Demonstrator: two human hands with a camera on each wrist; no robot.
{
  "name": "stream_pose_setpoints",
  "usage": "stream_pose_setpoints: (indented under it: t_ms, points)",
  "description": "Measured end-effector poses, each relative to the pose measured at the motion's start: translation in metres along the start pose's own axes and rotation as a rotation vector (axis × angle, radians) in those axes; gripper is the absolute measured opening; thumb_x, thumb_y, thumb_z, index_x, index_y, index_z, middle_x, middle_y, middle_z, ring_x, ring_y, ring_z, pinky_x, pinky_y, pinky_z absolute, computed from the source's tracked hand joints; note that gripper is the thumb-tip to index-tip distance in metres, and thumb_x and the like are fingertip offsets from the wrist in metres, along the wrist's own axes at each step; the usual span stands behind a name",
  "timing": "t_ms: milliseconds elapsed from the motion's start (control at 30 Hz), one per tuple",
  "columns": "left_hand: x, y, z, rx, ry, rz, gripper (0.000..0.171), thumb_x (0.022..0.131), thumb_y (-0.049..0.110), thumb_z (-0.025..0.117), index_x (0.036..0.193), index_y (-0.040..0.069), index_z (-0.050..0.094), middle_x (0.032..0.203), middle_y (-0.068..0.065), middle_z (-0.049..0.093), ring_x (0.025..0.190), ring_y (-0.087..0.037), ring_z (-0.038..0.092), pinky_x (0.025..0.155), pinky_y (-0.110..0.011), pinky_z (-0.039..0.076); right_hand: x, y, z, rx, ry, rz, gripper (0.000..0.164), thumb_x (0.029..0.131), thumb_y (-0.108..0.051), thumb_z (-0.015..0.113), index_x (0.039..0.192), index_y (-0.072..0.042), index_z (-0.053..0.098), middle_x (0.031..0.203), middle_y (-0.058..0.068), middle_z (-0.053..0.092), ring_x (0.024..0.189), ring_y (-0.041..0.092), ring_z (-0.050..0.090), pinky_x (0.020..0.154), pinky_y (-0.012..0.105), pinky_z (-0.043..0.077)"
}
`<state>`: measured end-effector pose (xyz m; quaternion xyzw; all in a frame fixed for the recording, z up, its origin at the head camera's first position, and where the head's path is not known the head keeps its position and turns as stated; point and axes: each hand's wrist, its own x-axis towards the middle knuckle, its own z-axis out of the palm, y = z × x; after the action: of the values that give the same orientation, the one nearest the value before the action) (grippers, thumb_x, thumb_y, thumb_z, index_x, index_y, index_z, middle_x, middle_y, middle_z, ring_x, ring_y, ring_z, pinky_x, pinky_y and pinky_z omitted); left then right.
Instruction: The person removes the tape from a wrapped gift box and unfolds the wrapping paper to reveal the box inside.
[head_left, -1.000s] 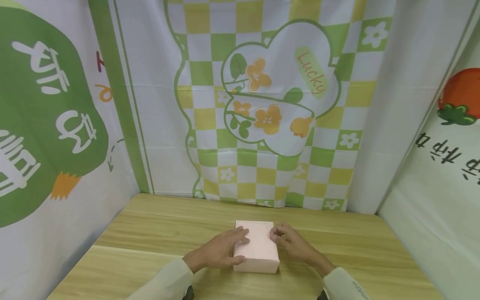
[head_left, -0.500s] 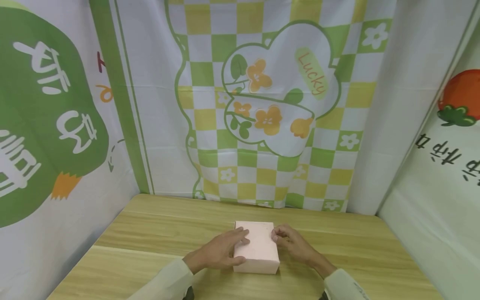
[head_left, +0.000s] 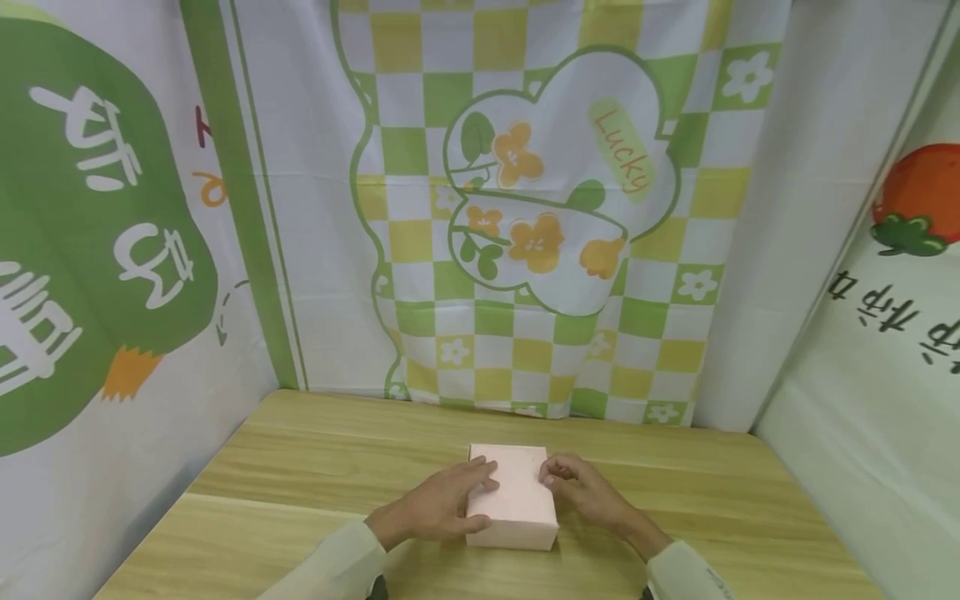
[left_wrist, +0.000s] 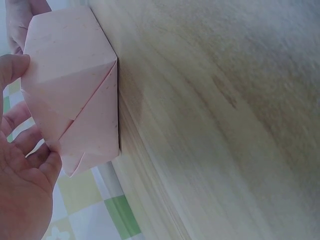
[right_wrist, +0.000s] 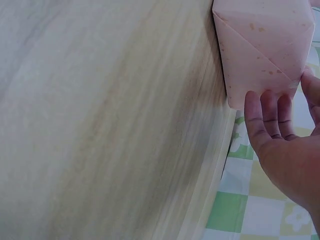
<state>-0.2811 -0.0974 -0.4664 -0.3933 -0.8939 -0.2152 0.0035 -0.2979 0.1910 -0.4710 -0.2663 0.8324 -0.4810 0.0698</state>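
A pink paper-wrapped box (head_left: 513, 487) sits on the wooden table, with diagonal folds in the paper at its ends. My left hand (head_left: 438, 502) rests against its left side, fingers spread over the top and thumb on the near top edge. In the left wrist view the fingers of the left hand (left_wrist: 25, 165) touch the box (left_wrist: 75, 65) at a folded end. At the right edge my right hand (head_left: 581, 487) has thumb and forefinger together, pinching at the paper. The right wrist view shows the other fingers of the right hand (right_wrist: 287, 145) lying near the folded end.
The wooden table (head_left: 300, 467) surrounds the box. Behind it hangs a green-and-yellow checked cloth (head_left: 540, 350) with flowers. Printed cloth also lines the left side (head_left: 195, 400) and the right side (head_left: 862, 433).
Both hands stay at the box. My right hand makes only slight shifts along the right edge; the left hand and the box look still.
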Motion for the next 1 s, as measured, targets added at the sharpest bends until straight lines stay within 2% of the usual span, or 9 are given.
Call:
stream_pose_setpoints:
  t_ms: [133, 300, 467, 767, 900, 1000]
  points:
    - [0.000, -0.001, 0.001, 0.004, 0.000, 0.006, 0.069, 0.094, 0.039, 0.062, 0.148, 0.003, 0.039, 0.143, 0.001, 0.057, 0.144, -0.031, 0.038, 0.118, -0.048, 0.034, 0.001, 0.001, 0.002, 0.034, -0.024, 0.012, 0.019, 0.103, -0.019, 0.049, 0.099, -0.003, 0.058, 0.112, 0.012, 0.052, 0.112, 0.025, 0.043, 0.093, 0.035, 0.040]
    - [-0.001, -0.001, 0.001, 0.012, 0.003, 0.011, 0.069, 0.094, 0.039, 0.062, 0.148, 0.002, 0.039, 0.143, -0.001, 0.057, 0.143, -0.033, 0.039, 0.117, -0.048, 0.035, 0.001, 0.006, 0.002, 0.139, -0.097, 0.060, 0.024, 0.105, -0.023, 0.044, 0.105, 0.000, 0.050, 0.114, 0.012, 0.041, 0.115, 0.027, 0.039, 0.094, 0.034, 0.045]
    - [-0.001, 0.000, 0.001, 0.019, 0.006, 0.011, 0.069, 0.094, 0.038, 0.063, 0.148, 0.002, 0.039, 0.142, 0.000, 0.057, 0.143, -0.032, 0.039, 0.117, -0.048, 0.034, -0.002, 0.005, 0.000, 0.200, -0.121, 0.089, 0.027, 0.106, -0.025, 0.042, 0.110, 0.002, 0.046, 0.114, 0.011, 0.036, 0.114, 0.024, 0.040, 0.098, 0.035, 0.048]
    - [-0.001, 0.000, 0.002, 0.027, 0.004, -0.001, 0.070, 0.094, 0.037, 0.063, 0.149, 0.002, 0.038, 0.142, 0.002, 0.058, 0.144, -0.031, 0.038, 0.118, -0.047, 0.034, -0.004, 0.010, -0.003, 0.260, -0.147, 0.103, 0.028, 0.107, -0.026, 0.039, 0.111, 0.001, 0.044, 0.129, 0.014, 0.038, 0.119, 0.019, 0.046, 0.100, 0.035, 0.048]
    - [-0.001, 0.000, 0.001, 0.023, 0.006, 0.005, 0.070, 0.094, 0.037, 0.063, 0.149, 0.002, 0.038, 0.141, 0.003, 0.058, 0.144, -0.031, 0.038, 0.118, -0.047, 0.034, -0.006, 0.015, -0.005, 0.278, -0.147, 0.114, 0.028, 0.107, -0.028, 0.039, 0.110, -0.001, 0.045, 0.141, 0.016, 0.040, 0.123, 0.019, 0.049, 0.101, 0.039, 0.048]
    - [-0.002, 0.000, 0.000, 0.020, 0.008, 0.013, 0.070, 0.094, 0.038, 0.062, 0.149, 0.001, 0.038, 0.140, 0.003, 0.059, 0.144, -0.032, 0.039, 0.118, -0.047, 0.034, -0.007, 0.018, -0.006, 0.300, -0.146, 0.122, 0.030, 0.107, -0.030, 0.038, 0.110, -0.001, 0.045, 0.142, 0.014, 0.042, 0.124, 0.019, 0.050, 0.105, 0.043, 0.047]
